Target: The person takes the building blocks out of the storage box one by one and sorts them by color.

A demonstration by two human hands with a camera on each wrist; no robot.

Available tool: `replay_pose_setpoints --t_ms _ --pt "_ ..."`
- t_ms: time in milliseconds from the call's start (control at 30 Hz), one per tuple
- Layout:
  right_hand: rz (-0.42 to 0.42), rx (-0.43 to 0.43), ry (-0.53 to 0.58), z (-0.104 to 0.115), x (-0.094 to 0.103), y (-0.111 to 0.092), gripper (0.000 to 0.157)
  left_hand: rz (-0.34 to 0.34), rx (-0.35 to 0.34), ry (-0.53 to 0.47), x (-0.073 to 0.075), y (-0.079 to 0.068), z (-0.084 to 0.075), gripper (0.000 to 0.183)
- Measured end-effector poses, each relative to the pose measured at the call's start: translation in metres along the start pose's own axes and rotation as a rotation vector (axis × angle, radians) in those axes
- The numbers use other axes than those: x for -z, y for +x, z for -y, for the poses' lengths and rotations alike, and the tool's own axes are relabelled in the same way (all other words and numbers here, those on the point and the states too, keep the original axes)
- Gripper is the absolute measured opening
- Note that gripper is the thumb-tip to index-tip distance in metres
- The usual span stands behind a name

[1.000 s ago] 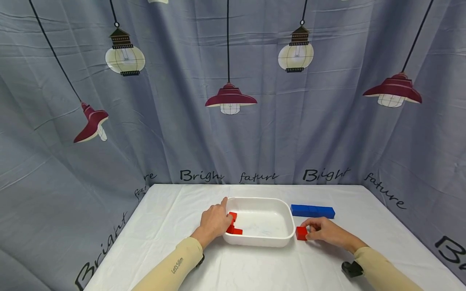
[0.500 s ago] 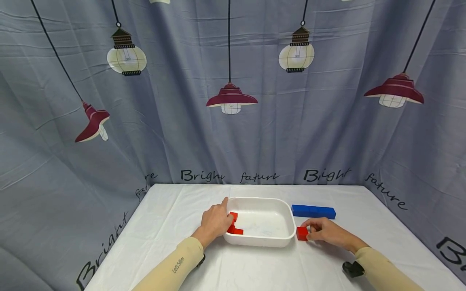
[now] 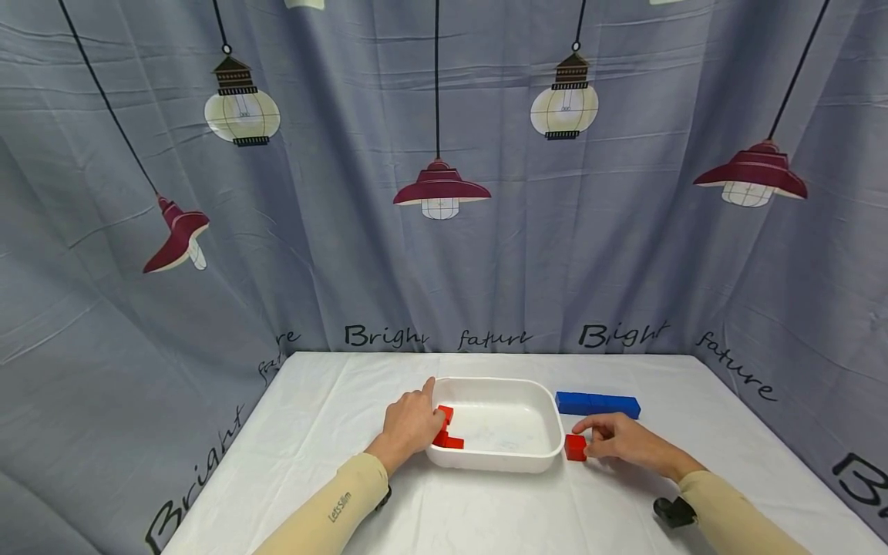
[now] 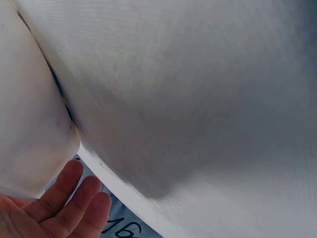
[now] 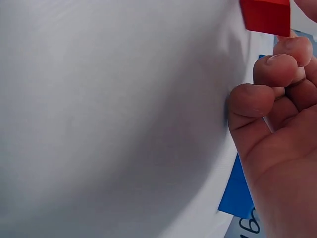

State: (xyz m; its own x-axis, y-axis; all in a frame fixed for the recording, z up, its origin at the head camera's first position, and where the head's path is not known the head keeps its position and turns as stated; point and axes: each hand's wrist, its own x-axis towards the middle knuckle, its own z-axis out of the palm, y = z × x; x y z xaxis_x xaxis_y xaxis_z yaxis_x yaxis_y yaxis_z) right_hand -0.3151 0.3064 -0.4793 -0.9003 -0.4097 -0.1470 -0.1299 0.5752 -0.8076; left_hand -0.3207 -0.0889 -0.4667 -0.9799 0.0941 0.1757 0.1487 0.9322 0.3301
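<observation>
The left hand (image 3: pixel 409 422) pinches the tray (image 3: pixel 498 461), red blocks (image 3: pixel 454 443) already inside. A red cube (image 3: pixel 575 449) and blue bar (image 3: pixel 598 405) remain nearer the desk's (image 3: pixel 499 512) right edge; whether the right hand (image 3: pixel 620 439) pinches, I cannot tell.

Person; two arms, sleeved.

Left sleeve (image 3: pixel 329 505): pale yellow-beige cloth, close-fitting, lightly creased. Marking (image 3: pixel 339 506): one line of small dark lettering running lengthwise along the forearm, apparently "Let's Slim", the second word hard to read. Cuff ends at the wrist.

Right sleeve (image 3: pixel 738 516): same pale yellow-beige cloth, equally snug, ending likewise at the wrist.

Left wrist fitting (image 3: pixel 384 497): black, only a small part showing beyond the cuff; detail hidden by the sleeve.

Right wrist fitting (image 3: pixel 671 513): black, compact, rounded at its outer end, set against the cuff; fine detail too small to tell.

Left grip (image 3: pixel 405 424) and right grip (image 3: pixel 624 444): bare, ungloved; short nails visible on the right.
</observation>
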Motion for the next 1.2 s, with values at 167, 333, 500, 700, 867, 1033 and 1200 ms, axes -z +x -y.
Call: replay_pose_setpoints --t_ms 167,333,500,700,867,1033,1200 --pt "-0.021 0.022 -0.025 0.011 0.007 0.002 0.038 0.003 0.004 0.0 0.0 0.0 0.0 0.063" --pt "-0.043 0.036 -0.025 0.031 0.016 0.003 0.035 0.012 0.014 -0.008 -0.002 0.0 0.001 0.064" --pt "-0.037 0.115 -0.039 0.054 0.021 0.009 0.033 0.012 0.012 -0.013 0.0 0.001 0.001 0.062" --pt "0.006 0.19 -0.062 0.08 0.016 0.018 0.032 0.041 0.033 -0.037 0.005 0.002 0.002 0.061" --pt "0.044 0.209 -0.092 0.1 0.008 0.031 0.029 0.061 0.047 -0.057 0.009 0.004 0.004 0.06" --pt "0.078 0.214 -0.127 0.115 -0.002 0.047 0.026 0.074 0.048 -0.081 0.01 0.004 0.008 0.06" --pt "0.115 0.193 -0.169 0.127 -0.009 0.06 0.025 0.08 0.041 -0.097 0.007 0.004 0.007 0.063"
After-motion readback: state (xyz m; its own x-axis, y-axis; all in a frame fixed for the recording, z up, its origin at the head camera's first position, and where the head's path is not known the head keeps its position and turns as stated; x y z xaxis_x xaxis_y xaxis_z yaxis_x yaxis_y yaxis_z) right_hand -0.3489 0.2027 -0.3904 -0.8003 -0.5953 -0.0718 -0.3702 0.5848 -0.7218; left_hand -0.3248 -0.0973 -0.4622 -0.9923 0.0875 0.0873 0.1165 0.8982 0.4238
